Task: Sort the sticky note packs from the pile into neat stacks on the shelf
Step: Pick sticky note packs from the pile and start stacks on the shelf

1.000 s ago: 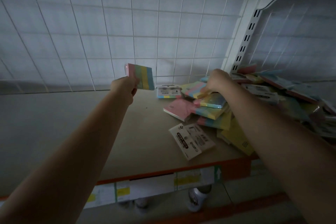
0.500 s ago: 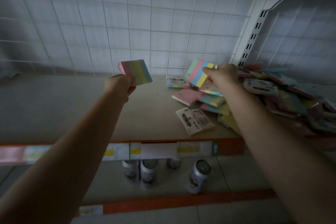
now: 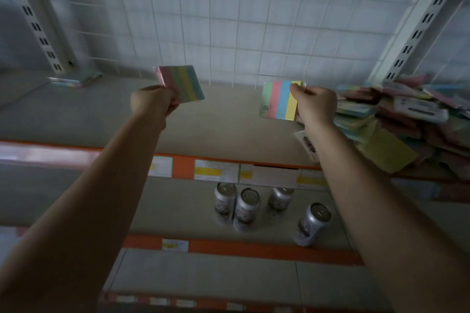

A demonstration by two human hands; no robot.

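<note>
My left hand [image 3: 155, 101] grips a striped pastel sticky note pack [image 3: 184, 84] by its lower left corner, above the middle of the beige shelf [image 3: 106, 114]. My right hand [image 3: 314, 104] pinches a second striped pack [image 3: 278, 100], green, pink, blue and yellow, held upright in the air left of the pile [image 3: 396, 122]. The pile of mixed packs fills the shelf's right end. A low stack of packs [image 3: 72, 80] lies at the far left back corner.
A white wire grid [image 3: 229, 20] backs the shelf, with slotted uprights [image 3: 38, 25] left and right [image 3: 417, 33]. An orange strip with price labels [image 3: 216, 170] runs along the front edge. Several silver cans [image 3: 246, 208] stand on the shelf below.
My right hand lifted the striped pack off the pile and carried it left. The view swung left and down, so the left stack and more of the lower shelves came into sight.
</note>
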